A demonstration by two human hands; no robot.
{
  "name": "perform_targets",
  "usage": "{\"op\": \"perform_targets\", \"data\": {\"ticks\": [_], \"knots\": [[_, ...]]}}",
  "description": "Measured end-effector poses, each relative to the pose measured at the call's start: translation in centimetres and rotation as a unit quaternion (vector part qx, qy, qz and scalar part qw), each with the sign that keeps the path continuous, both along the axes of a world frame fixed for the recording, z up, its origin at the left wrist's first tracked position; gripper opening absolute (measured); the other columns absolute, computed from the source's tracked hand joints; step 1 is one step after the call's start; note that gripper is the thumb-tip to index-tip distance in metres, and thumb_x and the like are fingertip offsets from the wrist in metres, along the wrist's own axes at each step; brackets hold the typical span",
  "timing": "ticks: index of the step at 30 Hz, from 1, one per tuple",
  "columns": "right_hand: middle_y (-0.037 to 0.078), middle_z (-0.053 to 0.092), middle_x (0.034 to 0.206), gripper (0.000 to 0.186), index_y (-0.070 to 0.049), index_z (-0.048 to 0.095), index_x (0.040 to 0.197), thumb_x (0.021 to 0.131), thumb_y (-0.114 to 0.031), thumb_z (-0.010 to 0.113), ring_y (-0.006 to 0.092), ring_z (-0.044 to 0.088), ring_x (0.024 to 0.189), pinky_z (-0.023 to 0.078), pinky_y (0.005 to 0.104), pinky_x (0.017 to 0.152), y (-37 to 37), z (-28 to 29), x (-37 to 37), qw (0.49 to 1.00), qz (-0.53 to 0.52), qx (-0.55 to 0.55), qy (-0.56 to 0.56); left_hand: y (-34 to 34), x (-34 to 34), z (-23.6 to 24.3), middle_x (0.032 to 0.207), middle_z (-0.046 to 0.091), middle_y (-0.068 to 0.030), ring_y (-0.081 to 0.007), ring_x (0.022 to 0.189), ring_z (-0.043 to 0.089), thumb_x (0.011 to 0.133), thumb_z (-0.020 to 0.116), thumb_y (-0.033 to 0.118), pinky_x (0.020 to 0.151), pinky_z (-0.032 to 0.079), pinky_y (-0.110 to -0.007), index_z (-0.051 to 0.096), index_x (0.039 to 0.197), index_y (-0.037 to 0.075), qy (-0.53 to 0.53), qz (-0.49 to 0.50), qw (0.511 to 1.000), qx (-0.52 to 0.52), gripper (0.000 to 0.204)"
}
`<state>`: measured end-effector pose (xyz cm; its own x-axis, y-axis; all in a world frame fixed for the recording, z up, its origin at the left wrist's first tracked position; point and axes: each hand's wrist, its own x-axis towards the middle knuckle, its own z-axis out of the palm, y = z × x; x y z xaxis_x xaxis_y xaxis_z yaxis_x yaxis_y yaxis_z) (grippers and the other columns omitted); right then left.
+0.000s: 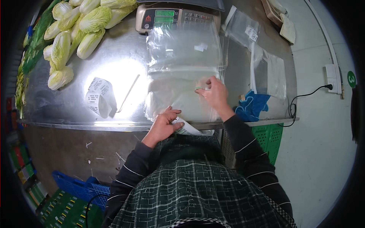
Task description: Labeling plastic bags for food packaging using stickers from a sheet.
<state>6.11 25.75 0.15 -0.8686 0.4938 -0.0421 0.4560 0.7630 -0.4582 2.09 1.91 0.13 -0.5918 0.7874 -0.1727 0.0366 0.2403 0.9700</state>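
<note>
Nearest, left hand (162, 125) curled at the table (76, 110) edge, pinching a white printed label (185, 129) by its corner; best kept flat and lightly gripped so the sticky face does not fold on itself. Just beyond, right hand (213, 92) pressed on the stack of clear plastic bags (182, 76), fingertips (201, 89) bent as if peeling up a top sheet, though whether one is actually caught between them cannot be told. Probably wise to lift one layer only, sliding it toward the near edge while the rest stay put. Beside the right wrist, a blue cloth (251, 106) and more clear bags (266, 72), well clear of the work. To the left, a curl of label strip (98, 97) and a thin stick (127, 93) on the bare metal. Farther back, a weighing scale (176, 16) touching the far end of the stack, and pale green cabbages (76, 30) heaped at the far left corner
</note>
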Motion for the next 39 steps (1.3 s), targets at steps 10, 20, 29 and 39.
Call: {"op": "perform_targets", "data": {"ticks": [10, 20, 29, 39], "knots": [[0.010, 0.056, 0.087, 0.032, -0.018, 0.064, 0.095, 0.073, -0.041, 0.071, 0.0307, 0.061, 0.075, 0.049, 0.0401, 0.065, -1.3, 0.4, 2.7, 0.978, 0.183, -0.076, -0.066, -0.1, 1.4, 4.0, 0.094, 0.064, -0.0128, -0.0216, 0.082, 0.061, 0.074, 0.073, 0.007, 0.074, 0.047, -0.031, 0.063, 0.085, -0.004, -0.067, -0.128, 0.988, 0.055, 0.019], [0.015, 0.063, 0.079, 0.026, -0.006, 0.070, 0.084, 0.079, -0.031, 0.066, 0.0291, 0.060, 0.073, 0.046, 0.0367, 0.066, 0.6, 0.8, 1.1, 0.941, 0.217, -0.249, -0.076, 0.4, 0.4, 4.6, 0.092, 0.066, -0.0128, -0.0206, 0.079, 0.062, 0.077, 0.071, 0.005, 0.073, 0.048, -0.031, 0.063, 0.086, -0.003, -0.037, -0.099, 0.994, -0.008, 0.015], [0.020, 0.061, 0.074, 0.022, -0.003, 0.067, 0.084, 0.085, -0.024, 0.060, 0.0359, 0.058, 0.067, 0.044, 0.0394, 0.062, 0.1, 2.0, -0.2, 0.945, 0.142, -0.253, -0.152, 1.9, -1.1, 1.4, 0.127, 0.054, -0.0195, -0.0289, 0.112, 0.054, 0.076, 0.072, 0.009, 0.091, 0.043, -0.035, 0.061, 0.081, -0.005, -0.036, -0.015, 0.999, -0.006, 0.018], [0.007, 0.061, 0.087, 0.033, -0.003, 0.060, 0.097, 0.075, -0.024, 0.073, 0.0156, 0.059, 0.072, 0.048, 0.0294, 0.069, 2.1, 5.1, -2.3, 0.940, -0.044, -0.337, 0.036, 1.6, -1.9, -0.2, 0.124, 0.057, -0.0136, -0.0232, 0.121, 0.047, 0.078, 0.071, 0.008, 0.100, 0.035, -0.034, 0.066, 0.089, -0.004, -0.165, -0.019, 0.986, -0.015, 0.018]]}}
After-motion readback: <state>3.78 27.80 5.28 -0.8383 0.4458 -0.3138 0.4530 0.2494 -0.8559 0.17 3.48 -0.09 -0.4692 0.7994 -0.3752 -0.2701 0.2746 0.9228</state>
